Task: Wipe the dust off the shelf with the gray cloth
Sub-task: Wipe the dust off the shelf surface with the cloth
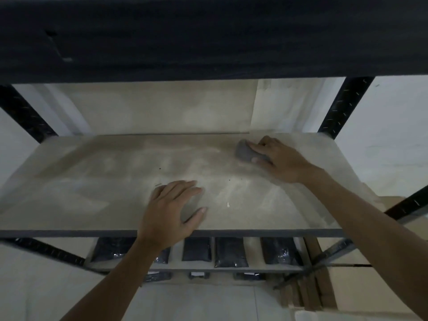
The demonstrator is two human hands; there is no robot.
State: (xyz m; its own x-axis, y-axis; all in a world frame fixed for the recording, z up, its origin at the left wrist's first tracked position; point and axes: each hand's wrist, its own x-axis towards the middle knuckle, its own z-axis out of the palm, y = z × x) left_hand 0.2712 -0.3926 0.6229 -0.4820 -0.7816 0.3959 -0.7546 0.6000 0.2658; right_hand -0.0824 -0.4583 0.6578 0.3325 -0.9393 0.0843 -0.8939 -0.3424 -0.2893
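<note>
Clearly soft and light, the gray cloth (245,153) bunches under the gripping right hand (281,159); left hand (170,208) rests flat, fingers spread, on the dusty shelf (92,181).

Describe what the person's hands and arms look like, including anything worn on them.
Both forearms are bare as far as the frame shows, with no sleeves visible. The left hand and right hand wear no gloves; no rings, watch or bracelets show in this dim, slightly blurred view.
</note>
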